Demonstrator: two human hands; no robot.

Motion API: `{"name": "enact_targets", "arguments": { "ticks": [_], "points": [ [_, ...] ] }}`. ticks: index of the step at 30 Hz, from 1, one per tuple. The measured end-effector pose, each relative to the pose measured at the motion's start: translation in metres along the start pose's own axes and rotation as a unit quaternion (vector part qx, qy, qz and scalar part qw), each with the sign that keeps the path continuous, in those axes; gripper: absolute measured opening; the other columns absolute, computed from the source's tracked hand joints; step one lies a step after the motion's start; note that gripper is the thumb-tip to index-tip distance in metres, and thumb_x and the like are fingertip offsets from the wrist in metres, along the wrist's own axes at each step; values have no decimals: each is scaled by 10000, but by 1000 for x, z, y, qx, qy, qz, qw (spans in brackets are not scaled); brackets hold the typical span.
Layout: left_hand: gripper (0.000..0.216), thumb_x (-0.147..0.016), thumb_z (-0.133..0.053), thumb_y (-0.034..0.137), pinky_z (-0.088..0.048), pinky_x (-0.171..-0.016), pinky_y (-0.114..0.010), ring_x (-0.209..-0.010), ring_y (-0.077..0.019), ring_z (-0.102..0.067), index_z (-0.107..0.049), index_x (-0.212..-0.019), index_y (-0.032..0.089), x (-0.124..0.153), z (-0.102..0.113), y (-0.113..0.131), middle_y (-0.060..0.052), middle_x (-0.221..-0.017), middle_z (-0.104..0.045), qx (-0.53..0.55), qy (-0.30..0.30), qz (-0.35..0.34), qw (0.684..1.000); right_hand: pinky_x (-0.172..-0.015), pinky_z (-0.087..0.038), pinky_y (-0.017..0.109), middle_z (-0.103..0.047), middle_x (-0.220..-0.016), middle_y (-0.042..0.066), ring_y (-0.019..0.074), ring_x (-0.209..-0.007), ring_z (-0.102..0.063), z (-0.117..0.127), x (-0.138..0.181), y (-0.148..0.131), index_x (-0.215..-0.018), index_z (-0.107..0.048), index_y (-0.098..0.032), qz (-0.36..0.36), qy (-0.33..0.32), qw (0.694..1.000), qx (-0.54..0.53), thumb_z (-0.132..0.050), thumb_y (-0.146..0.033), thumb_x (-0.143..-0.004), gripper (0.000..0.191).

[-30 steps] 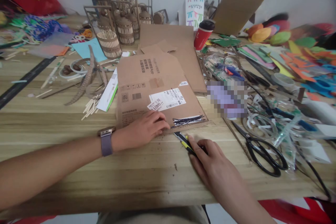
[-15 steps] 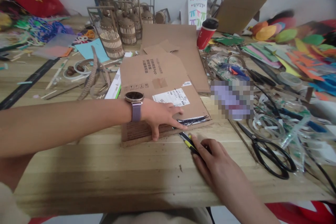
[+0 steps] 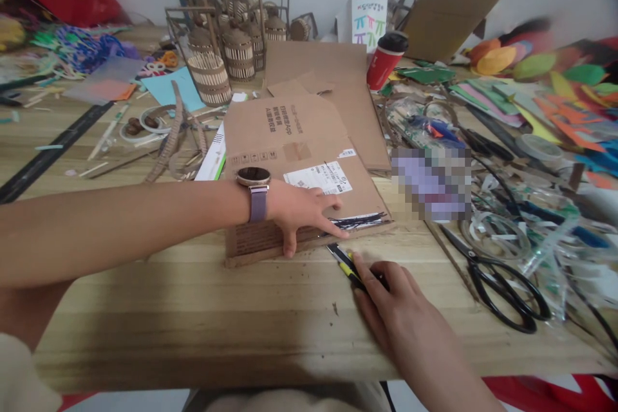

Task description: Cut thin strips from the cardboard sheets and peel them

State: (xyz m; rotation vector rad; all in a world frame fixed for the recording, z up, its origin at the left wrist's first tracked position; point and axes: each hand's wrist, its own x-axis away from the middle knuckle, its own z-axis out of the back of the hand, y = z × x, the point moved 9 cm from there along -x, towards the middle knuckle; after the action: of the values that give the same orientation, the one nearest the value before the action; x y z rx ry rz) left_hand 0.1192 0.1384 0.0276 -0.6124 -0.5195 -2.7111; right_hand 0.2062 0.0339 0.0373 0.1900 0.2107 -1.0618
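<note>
My left hand (image 3: 304, 209) lies spread on a brown cardboard sheet (image 3: 251, 129), fingers apart near its front edge. The sheet carries printed text, a white shipping label (image 3: 333, 178) and a strip with black scribbles (image 3: 364, 221). In my right hand (image 3: 400, 309) is a yellow and black utility knife (image 3: 348, 270), gripped with the index finger along its top. Its blade points to the sheet's front edge, a small gap away, over the wooden table (image 3: 193, 328). Part of the knife handle is hidden in my palm.
Black-handled scissors (image 3: 502, 290) lie at the right beside tangled tape and plastic scraps. More cardboard (image 3: 333, 64) lies behind the sheet. A red lidded cup (image 3: 383, 64) and several small bamboo lanterns (image 3: 210, 77) stand at the back. Coloured paper (image 3: 545, 109) covers the far right.
The knife blade now sits slightly apart from the cardboard's front edge, where it was closer before. My left hand keeps its place on the sheet. The whole view has shifted slightly.
</note>
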Motion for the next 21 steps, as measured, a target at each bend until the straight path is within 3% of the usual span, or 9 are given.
{"name": "enact_targets", "arguments": {
  "ticks": [10, 15, 21],
  "points": [
    [986, -616, -858, 388, -344, -1069, -458, -1287, -354, -366, -354, -1463, 427, 0, 0, -1, -54, -1521, -242, 3, 7, -2, 1000, -552, -598, 328, -583, -912, 132, 228, -791, -632, -2, -2, -6, -1241, -585, -88, -6, 1, 1000, 3, -212, -330, -1023, 495],
    [977, -614, -857, 386, -345, -1057, -468, -1267, -363, -378, -367, -1459, 421, 0, -2, -3, -56, -1521, -238, 15, 12, -5, 1000, -520, -584, 286, -590, -945, 132, 228, -827, -636, -5, 4, -9, -1331, -522, -114, 17, -20, 1000, 7, -301, -324, -1012, 441],
    [973, -600, -868, 366, -330, -1070, -458, -1257, -349, -387, -391, -1447, 420, 1, 0, -3, -48, -1513, -265, 24, 30, -10, 999, -584, -605, 337, -592, -912, 131, 225, -787, -621, -4, -1, -15, -1284, -573, -113, 4, -13, 1000, -1, -269, -307, -1012, 452]
  ]
}}
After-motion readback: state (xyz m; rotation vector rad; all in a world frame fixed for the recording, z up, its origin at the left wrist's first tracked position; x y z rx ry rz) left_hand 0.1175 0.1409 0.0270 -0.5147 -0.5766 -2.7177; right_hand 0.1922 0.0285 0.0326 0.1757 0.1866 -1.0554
